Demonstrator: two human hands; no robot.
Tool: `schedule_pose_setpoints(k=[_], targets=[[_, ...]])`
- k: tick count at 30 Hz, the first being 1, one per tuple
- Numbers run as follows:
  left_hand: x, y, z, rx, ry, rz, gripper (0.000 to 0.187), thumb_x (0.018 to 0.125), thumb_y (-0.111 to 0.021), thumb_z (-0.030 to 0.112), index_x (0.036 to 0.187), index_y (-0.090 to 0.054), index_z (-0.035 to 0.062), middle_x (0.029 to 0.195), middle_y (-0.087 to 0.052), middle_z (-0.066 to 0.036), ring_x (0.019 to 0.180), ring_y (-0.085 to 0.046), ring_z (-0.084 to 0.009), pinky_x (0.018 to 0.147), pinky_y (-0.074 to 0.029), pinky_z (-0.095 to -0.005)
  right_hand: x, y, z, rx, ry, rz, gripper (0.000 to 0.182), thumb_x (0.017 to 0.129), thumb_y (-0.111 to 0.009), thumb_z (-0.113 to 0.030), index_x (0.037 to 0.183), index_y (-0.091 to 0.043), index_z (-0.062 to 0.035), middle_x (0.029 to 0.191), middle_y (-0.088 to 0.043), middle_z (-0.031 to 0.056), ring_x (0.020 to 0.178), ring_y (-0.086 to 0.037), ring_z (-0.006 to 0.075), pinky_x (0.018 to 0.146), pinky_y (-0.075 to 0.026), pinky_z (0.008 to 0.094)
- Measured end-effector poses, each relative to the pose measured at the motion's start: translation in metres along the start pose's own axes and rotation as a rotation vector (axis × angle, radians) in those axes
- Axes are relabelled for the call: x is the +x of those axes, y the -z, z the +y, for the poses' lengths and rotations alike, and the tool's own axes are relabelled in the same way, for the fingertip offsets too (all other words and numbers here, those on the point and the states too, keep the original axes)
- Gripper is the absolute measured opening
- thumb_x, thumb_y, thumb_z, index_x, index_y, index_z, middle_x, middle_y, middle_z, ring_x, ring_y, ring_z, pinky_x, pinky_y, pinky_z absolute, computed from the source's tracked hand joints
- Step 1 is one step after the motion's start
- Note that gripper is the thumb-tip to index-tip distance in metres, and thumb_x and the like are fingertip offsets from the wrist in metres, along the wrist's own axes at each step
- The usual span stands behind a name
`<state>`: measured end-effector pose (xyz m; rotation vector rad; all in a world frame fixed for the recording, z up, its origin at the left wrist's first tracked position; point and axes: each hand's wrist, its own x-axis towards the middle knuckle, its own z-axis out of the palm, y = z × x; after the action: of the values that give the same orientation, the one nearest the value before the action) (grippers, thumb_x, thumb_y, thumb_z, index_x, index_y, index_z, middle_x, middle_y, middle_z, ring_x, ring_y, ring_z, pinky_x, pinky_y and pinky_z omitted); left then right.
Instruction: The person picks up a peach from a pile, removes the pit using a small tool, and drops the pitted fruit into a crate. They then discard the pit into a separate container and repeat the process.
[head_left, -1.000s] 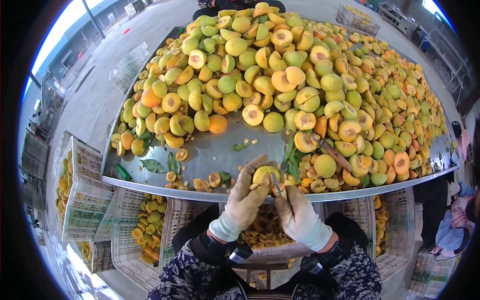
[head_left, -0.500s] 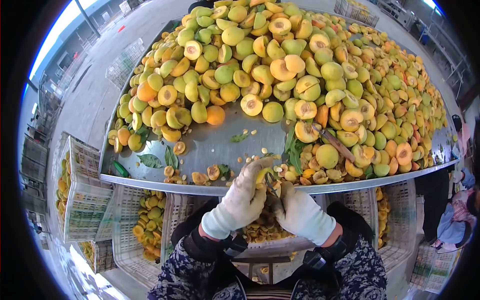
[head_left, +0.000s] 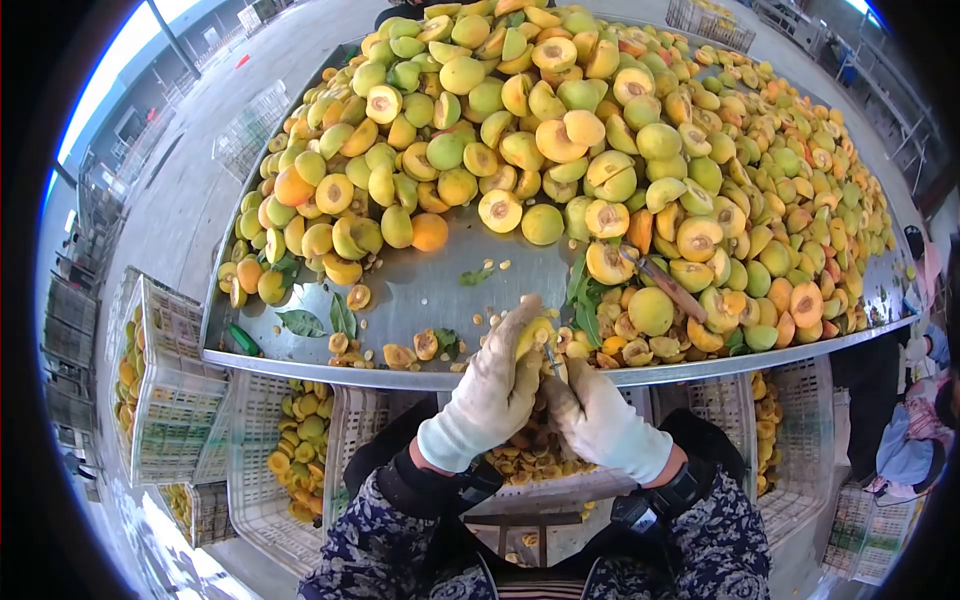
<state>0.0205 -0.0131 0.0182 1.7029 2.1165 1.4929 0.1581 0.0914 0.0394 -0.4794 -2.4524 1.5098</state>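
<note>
My left hand (head_left: 488,390), in a white glove, grips a yellow peach half (head_left: 536,334) above the tray's front edge. In my gloved right hand (head_left: 602,418) is a thin metal pitting tool (head_left: 553,362), its tip up against the fruit. My fingers hide most of its handle and part of the fruit. Beyond my hands, whole and halved yellow-green peaches (head_left: 480,96) are heaped on the metal tray (head_left: 400,284). A wooden-handled tool (head_left: 672,288) lies on the heap to the right. Leaves (head_left: 590,305) and small pits lie close to my hands.
Below the tray edge stand plastic crates with fruit pieces: one at left (head_left: 245,440), one between my arms (head_left: 535,455), one at right (head_left: 800,430). Another crate (head_left: 170,400) stands far left. A green-handled object (head_left: 243,338) lies at the tray's left corner. A person (head_left: 910,440) sits at right.
Both hands have shifted slightly. The peach half is tilted up more in my left hand, and the tool in my right hand points more upright against it.
</note>
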Motion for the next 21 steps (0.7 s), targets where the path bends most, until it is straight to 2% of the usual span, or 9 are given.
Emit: schedule_pose_setpoints(k=[3, 4, 7, 8, 12, 17, 19, 20, 21], targets=[[0.006, 0.011, 0.009, -0.399, 0.454, -0.222, 0.043, 0.097, -0.041, 0.004, 0.139, -0.038, -0.0021, 0.108, -0.058, -0.005, 0.08, -0.054, -0.0098, 0.073, -0.047, -0.0226, 0.002, 0.006, 0.001, 0.154, -0.206, -0.224, 0.028, 0.099, -0.051, -0.025, 0.103, -0.051, 0.0024, 0.072, -0.056, 0.0216, 0.065, -0.057, 0.0359, 0.061, -0.046, 0.0421], [0.012, 0.019, 0.016, -0.566, 0.53, -0.268, 0.043, 0.097, -0.038, 0.006, 0.139, -0.039, 0.0004, 0.103, -0.056, -0.002, 0.073, -0.046, -0.0046, 0.064, -0.042, -0.0185, 0.003, 0.013, -0.009, 0.288, -0.293, -0.304, 0.032, 0.101, -0.047, -0.03, 0.106, -0.049, 0.0015, 0.068, -0.054, 0.0123, 0.061, -0.055, 0.0249, 0.059, -0.046, 0.0375], [0.023, 0.028, 0.016, -0.833, 0.722, -0.408, 0.042, 0.097, -0.039, 0.007, 0.138, -0.04, 0.0011, 0.103, -0.057, -0.002, 0.074, -0.046, -0.0039, 0.063, -0.041, -0.0181, 0.001, 0.02, -0.016, 0.571, -0.402, -0.394, 0.043, 0.1, -0.049, -0.043, 0.109, -0.049, -0.0011, 0.065, -0.05, 0.0033, 0.055, -0.05, 0.0138, 0.05, -0.042, 0.0296], [0.019, 0.022, 0.013, -0.772, 0.65, -0.372, 0.041, 0.095, -0.042, 0.005, 0.135, -0.043, -0.0017, 0.108, -0.058, -0.009, 0.093, -0.055, -0.0126, 0.084, -0.046, -0.0266, 0.0, 0.021, -0.014, 0.573, -0.403, -0.39, 0.043, 0.1, -0.049, -0.043, 0.109, -0.049, -0.0011, 0.065, -0.05, 0.0033, 0.055, -0.05, 0.0138, 0.05, -0.042, 0.0296], [0.008, 0.009, 0.02, -0.413, 0.294, -0.153, 0.04, 0.094, -0.042, 0.002, 0.133, -0.043, -0.0055, 0.121, -0.057, -0.019, 0.106, -0.06, -0.0247, 0.093, -0.046, -0.0327, -0.006, 0.032, -0.011, 0.91, -0.526, -0.482, 0.058, 0.092, -0.051, -0.06, 0.11, -0.049, -0.0046, 0.064, -0.046, -0.0009, 0.048, -0.043, 0.0067, 0.039, -0.034, 0.0228], [0.0, -0.008, 0.018, -0.432, 0.21, -0.047, 0.042, 0.093, -0.043, 0.001, 0.134, -0.042, -0.0065, 0.12, -0.057, -0.02, 0.107, -0.06, -0.0262, 0.094, -0.046, -0.0342, -0.01, 0.024, 0.004, 0.961, -0.54, -0.535, 0.06, 0.091, -0.051, -0.061, 0.111, -0.05, -0.0041, 0.063, -0.046, -0.0001, 0.045, -0.043, 0.007, 0.038, -0.034, 0.0225], [0.001, -0.01, 0.02, -0.369, 0.175, -0.014, 0.042, 0.093, -0.042, 0.002, 0.134, -0.041, -0.0062, 0.121, -0.057, -0.02, 0.108, -0.059, -0.0258, 0.095, -0.045, -0.0343, -0.006, -0.012, 0.041, 0.181, 0.229, 0.057, 0.061, 0.09, -0.052, -0.062, 0.107, -0.05, -0.0036, 0.062, -0.045, 0.0005, 0.042, -0.041, 0.0072, 0.036, -0.034, 0.0218], [0.002, -0.008, 0.02, -0.489, 0.276, -0.094, 0.042, 0.093, -0.042, 0.003, 0.135, -0.041, -0.006, 0.12, -0.057, -0.019, 0.109, -0.058, -0.0249, 0.096, -0.045, -0.0339, -0.011, 0.008, 0.011, 0.443, -0.086, -0.164, 0.062, 0.089, -0.052, -0.064, 0.102, -0.05, -0.0037, 0.061, -0.044, 0.0008, 0.04, -0.04, 0.0077, 0.034, -0.033, 0.022], [0.003, -0.005, 0.019, -0.607, 0.377, -0.177, 0.042, 0.094, -0.042, 0.005, 0.135, -0.041, -0.0058, 0.12, -0.056, -0.018, 0.11, -0.057, -0.024, 0.096, -0.044, -0.0334, -0.012, 0.02, -0.001, 0.444, -0.085, -0.162, 0.062, 0.089, -0.052, -0.064, 0.102, -0.05, -0.0037, 0.061, -0.044, 0.0008, 0.04, -0.04, 0.0077, 0.034, -0.033, 0.022]])
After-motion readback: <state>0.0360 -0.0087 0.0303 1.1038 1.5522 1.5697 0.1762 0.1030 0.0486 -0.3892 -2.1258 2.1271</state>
